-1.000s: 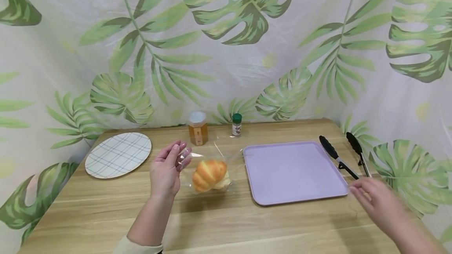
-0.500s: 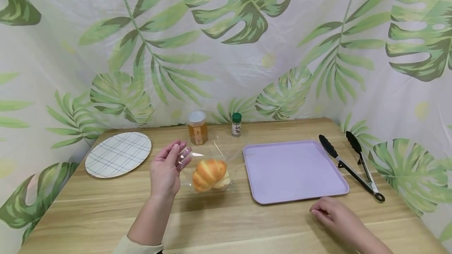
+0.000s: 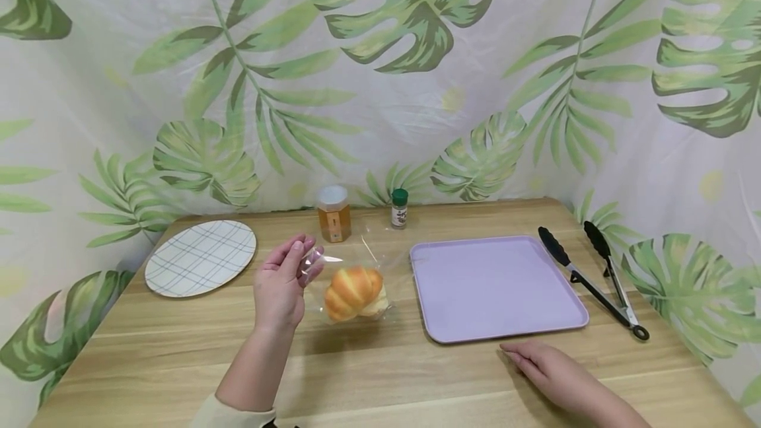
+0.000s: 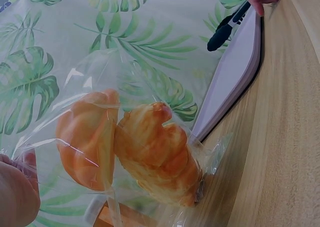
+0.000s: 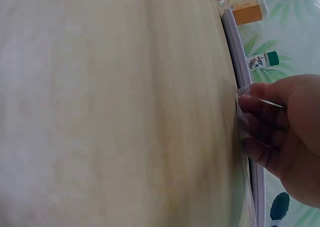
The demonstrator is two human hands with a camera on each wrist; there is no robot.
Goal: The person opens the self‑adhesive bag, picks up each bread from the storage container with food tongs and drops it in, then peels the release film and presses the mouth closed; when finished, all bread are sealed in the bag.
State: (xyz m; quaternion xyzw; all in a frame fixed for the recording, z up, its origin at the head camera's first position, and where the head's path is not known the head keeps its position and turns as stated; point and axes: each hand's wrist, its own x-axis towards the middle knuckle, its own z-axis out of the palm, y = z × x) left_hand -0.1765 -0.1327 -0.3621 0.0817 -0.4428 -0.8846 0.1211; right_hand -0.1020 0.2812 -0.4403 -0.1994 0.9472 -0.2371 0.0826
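My left hand (image 3: pixel 279 289) pinches the edge of a clear plastic bag (image 4: pixel 117 62), holding it above the table. Two pieces of bread sit in the bag: a golden croissant (image 4: pixel 157 152) and a rounded bun (image 4: pixel 87 139) with a pale flat side. From the head view, the front bread partly hides the other. My right hand (image 3: pixel 549 372) is low over the table, just in front of the lilac tray (image 3: pixel 499 289). Its thumb and fingertips pinch a thin clear plastic strip (image 5: pixel 244 90), barely visible in the right wrist view.
Black-tipped tongs (image 3: pixel 600 292) lie right of the tray. A honey-coloured jar (image 3: pixel 335 220) and a green-capped shaker (image 3: pixel 399 210) stand at the back. A white checked plate (image 3: pixel 202 258) lies at the back left. A leaf-print cloth (image 3: pixel 380 117) hangs behind the table (image 3: pixel 380 388).
My right hand has moved left from near the tongs to the front of the tray, uncovering the tongs' handle end. My left hand and the bag have hardly moved.
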